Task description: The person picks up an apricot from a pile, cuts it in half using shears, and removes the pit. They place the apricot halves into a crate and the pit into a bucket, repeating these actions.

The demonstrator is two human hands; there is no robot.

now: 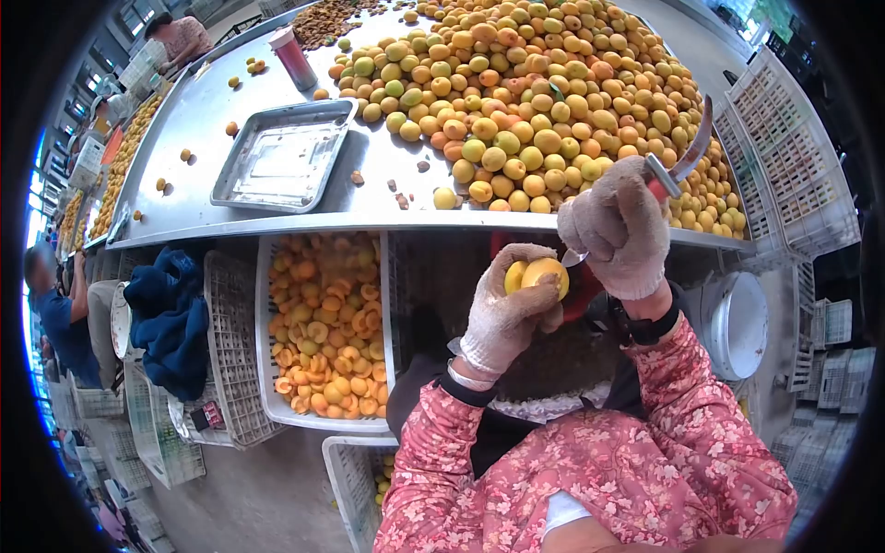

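Observation:
Gloved, my left hand (502, 318) is closed around a yellow apricot (541, 274), held just below the table's front edge. A groove or split shows between its two rounded sides. My right hand (616, 226), also gloved, is wrapped round a knife with a curved blade (699, 147) pointing up and away from the fruit. Part of a red handle shows at the base of that blade. From the other side of the fist a small metal tip (573, 259) reaches close to the apricot; whether it belongs to the same tool is hidden by the glove.
A big heap of apricots (553, 120) covers the right of the metal table (184, 207). On it stand a shallow tray (286, 157) and a red cup (293, 60). Below is a crate (263, 369) of halved apricots; a white bucket (737, 327) stands right. Other people sit at left.

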